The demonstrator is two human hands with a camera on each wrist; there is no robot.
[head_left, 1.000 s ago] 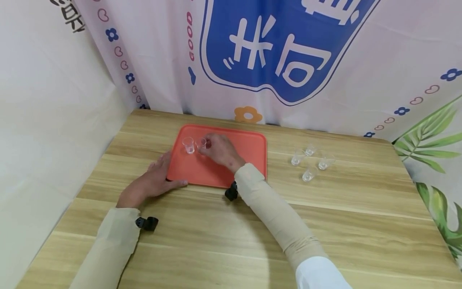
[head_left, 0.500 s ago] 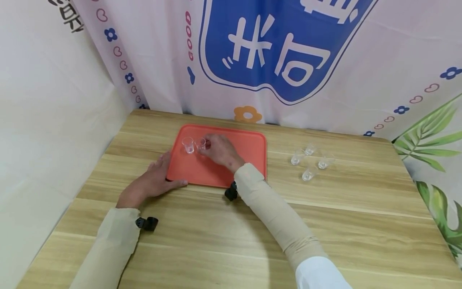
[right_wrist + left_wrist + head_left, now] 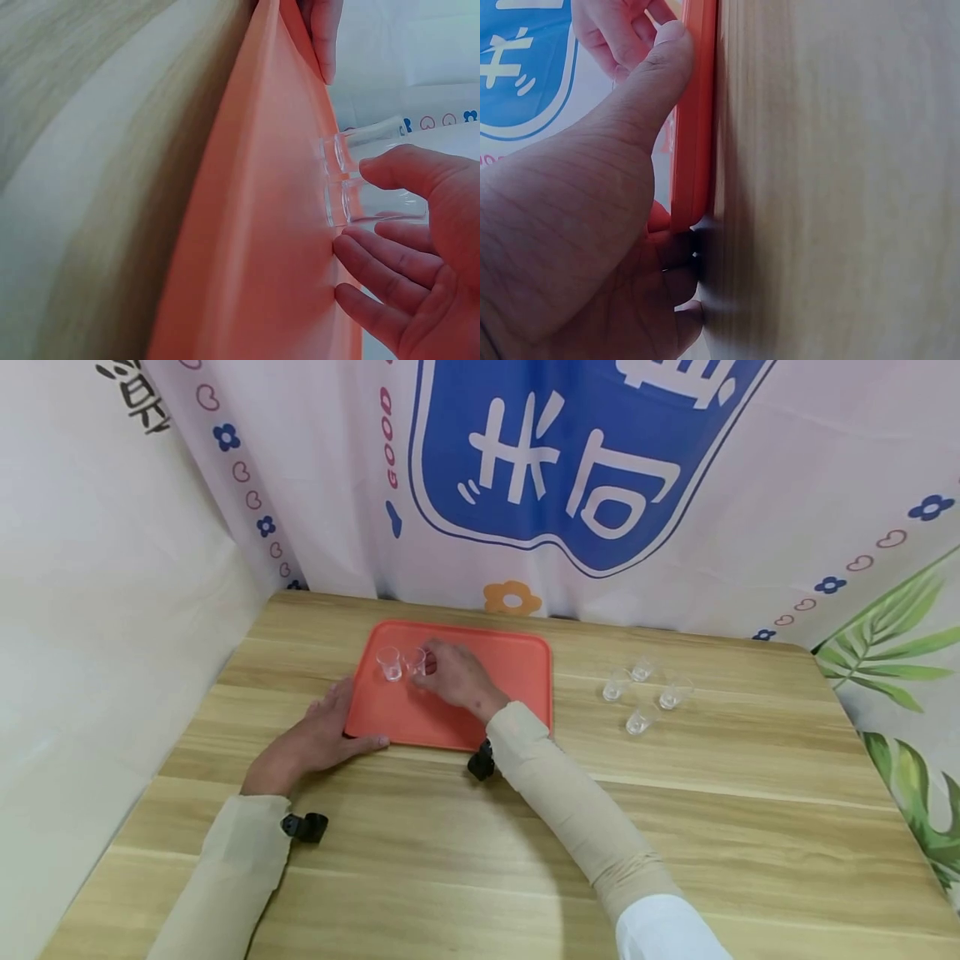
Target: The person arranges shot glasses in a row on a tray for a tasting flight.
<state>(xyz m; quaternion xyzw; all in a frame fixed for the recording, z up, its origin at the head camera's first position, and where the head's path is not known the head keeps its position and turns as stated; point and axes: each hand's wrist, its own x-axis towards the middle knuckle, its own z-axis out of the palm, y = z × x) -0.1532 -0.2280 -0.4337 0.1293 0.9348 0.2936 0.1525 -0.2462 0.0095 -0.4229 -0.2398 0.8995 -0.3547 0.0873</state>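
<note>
We saw the person's right hand (image 3: 453,675) above the upper left of the tray (image 3: 517,681), its thumb and forefinger set on two sides of a clear cup (image 3: 413,662), gripping it. In the right wrist view that cup lay between the thumb and forefinger, its base against the tray, while the other fingers (image 3: 379,274) reached past it with their tips at the tray's surface. A second cup (image 3: 390,664) stood upright just left of the gripped one in the head view; we could not tell whether the two touched.

We found the left hand (image 3: 318,731) at the tray's lower left corner, its thumb laid straight along the near edge and its fingers parted from the thumb, extended beside the left edge. In the left wrist view we saw the thumb against the tray's rim and some fingertips low by the tabletop (image 3: 420,852).

Right of centre in the head view, we counted four more cups (image 3: 637,722) in a loose cluster on the tabletop, well apart from both hands. A black wrist camera (image 3: 305,827) showed at the left cuff, and a printed cloth (image 3: 337,502) hung behind the tabletop.
</note>
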